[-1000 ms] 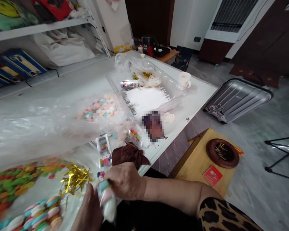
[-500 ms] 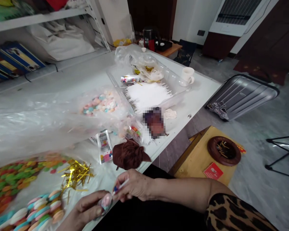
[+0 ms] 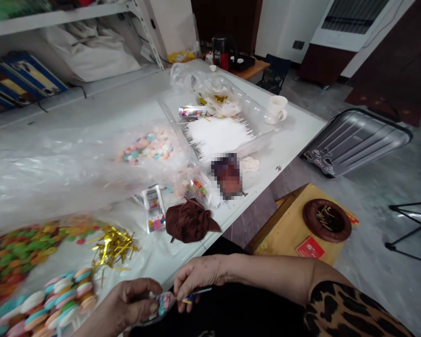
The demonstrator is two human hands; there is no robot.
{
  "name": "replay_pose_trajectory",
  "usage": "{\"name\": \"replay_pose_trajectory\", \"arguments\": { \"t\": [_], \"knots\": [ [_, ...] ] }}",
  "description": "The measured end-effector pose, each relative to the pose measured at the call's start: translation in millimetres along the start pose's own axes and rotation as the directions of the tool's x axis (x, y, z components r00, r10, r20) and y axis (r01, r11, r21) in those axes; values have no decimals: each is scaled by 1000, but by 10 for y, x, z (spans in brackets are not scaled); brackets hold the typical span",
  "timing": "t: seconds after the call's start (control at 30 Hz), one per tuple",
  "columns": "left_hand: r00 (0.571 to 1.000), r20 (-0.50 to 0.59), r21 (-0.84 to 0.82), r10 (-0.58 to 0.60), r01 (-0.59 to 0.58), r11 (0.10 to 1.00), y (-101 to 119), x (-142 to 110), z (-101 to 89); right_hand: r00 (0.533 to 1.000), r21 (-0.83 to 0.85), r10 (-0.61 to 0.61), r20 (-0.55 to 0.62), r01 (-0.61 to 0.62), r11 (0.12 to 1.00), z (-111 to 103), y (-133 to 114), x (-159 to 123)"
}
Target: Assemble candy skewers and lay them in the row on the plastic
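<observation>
My left hand is shut on a small clear-wrapped pastel sweet at the bottom of the view. My right hand pinches a thin white stick with a blue and yellow end, close to that sweet. Its tip meets the wrap, and the fingers hide part of it. Left of my hands lie rows of pastel sandwich-shaped sweets under plastic film. Gold foil twist ties lie just above them.
A clear tray of white sticks stands farther up the white table, beside a bag of pastel sweets. A brown cloth lies near the table edge. Past that edge stands a wooden stool, with a grey suitcase on the floor.
My right hand has moved off the wrapped sweet and now holds the thin stick out to the right. My hands sit lower in view, and the view has shifted slightly.
</observation>
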State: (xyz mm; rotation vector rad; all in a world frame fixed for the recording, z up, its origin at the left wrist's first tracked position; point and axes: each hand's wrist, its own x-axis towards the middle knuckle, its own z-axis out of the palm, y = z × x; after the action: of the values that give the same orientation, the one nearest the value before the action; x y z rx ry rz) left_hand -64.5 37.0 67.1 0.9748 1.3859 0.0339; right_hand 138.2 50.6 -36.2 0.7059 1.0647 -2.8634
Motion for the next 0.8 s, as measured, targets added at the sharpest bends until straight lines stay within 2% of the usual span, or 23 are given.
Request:
{"name": "replay_pose_trajectory", "arguments": {
  "t": [0.1,0.17,0.3,0.37,0.43,0.5,0.57,0.6,0.63,0.7,0.77,0.8],
  "knots": [
    [983,-175,10,61,-61,998,13,-82,122,980,-120,-52,-194,29,992,144,-29,-132],
    [955,-270,48,123,-114,992,-32,-159,210,950,-306,-133,-284,42,951,242,-28,-210],
    [897,-385,13,217,-230,973,-240,-232,192,968,-465,-172,-183,69,883,232,-90,-214],
    [872,-446,-107,204,-278,954,-374,-254,156,965,-522,-191,-179,71,850,172,-117,-147],
    [791,-584,-322,182,-431,843,-490,-271,187,932,-577,-258,-256,67,814,137,-115,-89],
    [727,-673,-511,139,-592,624,-586,-277,289,873,-612,-343,-347,67,788,154,-99,-53],
    [731,-672,-629,121,-649,428,-676,-276,431,820,-650,-409,-400,61,758,241,-87,-19],
    [744,-656,-667,126,-650,364,-723,-280,504,813,-679,-426,-398,52,733,312,-84,5],
    [749,-650,-688,128,-652,317,-776,-294,571,824,-713,-427,-374,39,700,398,-80,34],
    [716,-692,-679,93,-689,255,-908,-371,678,881,-787,-387,-271,28,616,584,-65,105],
    [660,-751,-635,21,-731,251,-1101,-530,741,944,-848,-309,-120,65,526,735,-36,175],
    [642,-767,-618,-10,-734,283,-1229,-635,755,962,-870,-270,-46,94,484,780,-18,206]
  ]
}}
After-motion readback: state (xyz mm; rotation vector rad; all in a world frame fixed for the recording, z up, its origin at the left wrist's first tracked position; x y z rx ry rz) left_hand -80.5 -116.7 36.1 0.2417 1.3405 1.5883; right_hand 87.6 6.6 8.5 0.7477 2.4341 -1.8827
